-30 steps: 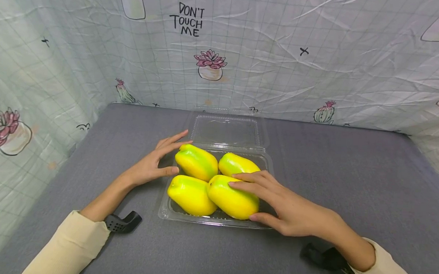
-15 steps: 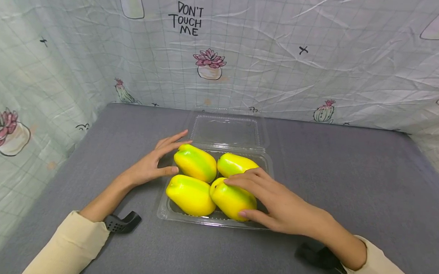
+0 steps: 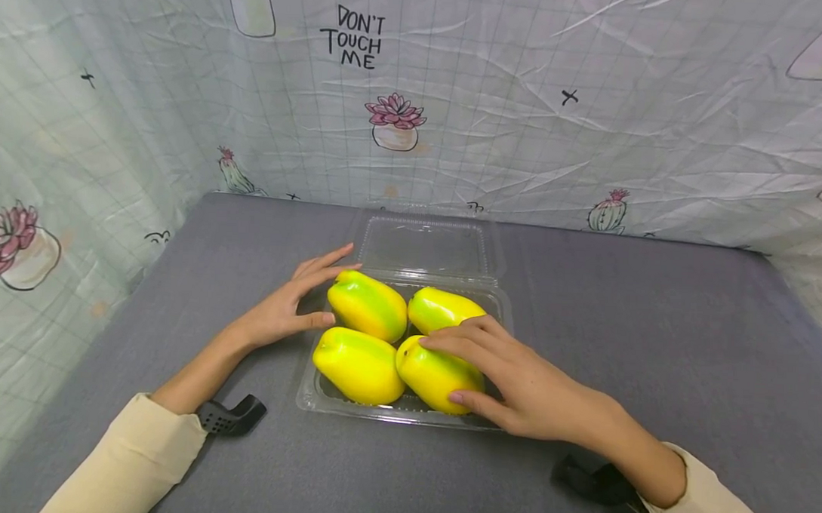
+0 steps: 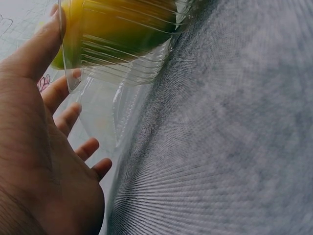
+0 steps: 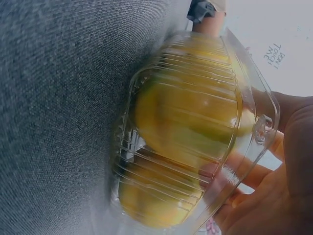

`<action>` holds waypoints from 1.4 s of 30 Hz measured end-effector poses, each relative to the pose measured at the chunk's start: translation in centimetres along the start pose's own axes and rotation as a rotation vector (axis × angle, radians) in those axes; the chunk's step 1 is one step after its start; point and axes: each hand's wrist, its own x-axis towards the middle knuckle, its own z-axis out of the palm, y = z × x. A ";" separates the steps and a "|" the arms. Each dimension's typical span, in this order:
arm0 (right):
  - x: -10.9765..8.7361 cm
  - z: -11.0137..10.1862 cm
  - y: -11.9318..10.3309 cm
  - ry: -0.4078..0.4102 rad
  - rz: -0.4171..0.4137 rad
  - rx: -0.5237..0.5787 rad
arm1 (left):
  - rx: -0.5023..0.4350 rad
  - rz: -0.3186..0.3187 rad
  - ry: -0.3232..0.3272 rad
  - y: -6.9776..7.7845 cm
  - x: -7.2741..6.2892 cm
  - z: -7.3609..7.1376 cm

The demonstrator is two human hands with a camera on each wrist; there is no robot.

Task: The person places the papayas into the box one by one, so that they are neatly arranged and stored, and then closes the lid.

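Observation:
Several yellow-green mangoes sit in a clear plastic clamshell box (image 3: 378, 415), two at the back and two in front. My right hand (image 3: 536, 385) holds the front right mango (image 3: 429, 372), fingers over its top and thumb on its near side. The front left mango (image 3: 356, 364) lies beside it. At the box's left rim is my left hand (image 3: 280, 305), fingers extended near the back left mango (image 3: 368, 304) and thumb by the edge. Part of the back right mango (image 3: 439, 306) is hidden behind my right fingers. In the right wrist view, the ribbed box wall (image 5: 195, 98) covers the fruit.
The clear lid (image 3: 421, 245) lies folded back behind the box, flat on the grey tabletop (image 3: 619, 317). A printed curtain (image 3: 490, 123) hangs along the back and sides. Black wrist straps (image 3: 232, 416) show beneath both forearms.
The front right mango has shifted slightly right and toward me under my right hand, whose thumb has moved left onto it. My left hand has stayed in place.

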 end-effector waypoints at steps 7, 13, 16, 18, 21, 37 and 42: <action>-0.3 0.0 0.1 -0.026 0.028 0.002 | -0.031 0.014 0.003 0.0 -0.1 -0.1; -0.6 -0.9 0.5 0.058 0.013 0.012 | -0.027 -0.026 0.076 0.7 0.1 -0.6; -0.7 -1.7 1.3 0.139 0.051 0.014 | -0.007 -0.103 0.159 1.3 0.4 -0.9; -0.8 -2.3 2.1 0.180 0.110 0.011 | -0.017 -0.135 0.194 1.6 0.5 -1.1; -1.0 -3.0 3.2 0.229 0.195 0.016 | -0.068 -0.127 0.197 2.0 0.5 -1.4; -0.5 -4.4 8.3 0.354 0.585 0.250 | -0.070 -0.325 0.192 3.0 1.9 -1.0; -0.4 -3.7 9.2 0.283 0.679 0.286 | -0.089 -0.300 0.160 2.6 1.9 -1.0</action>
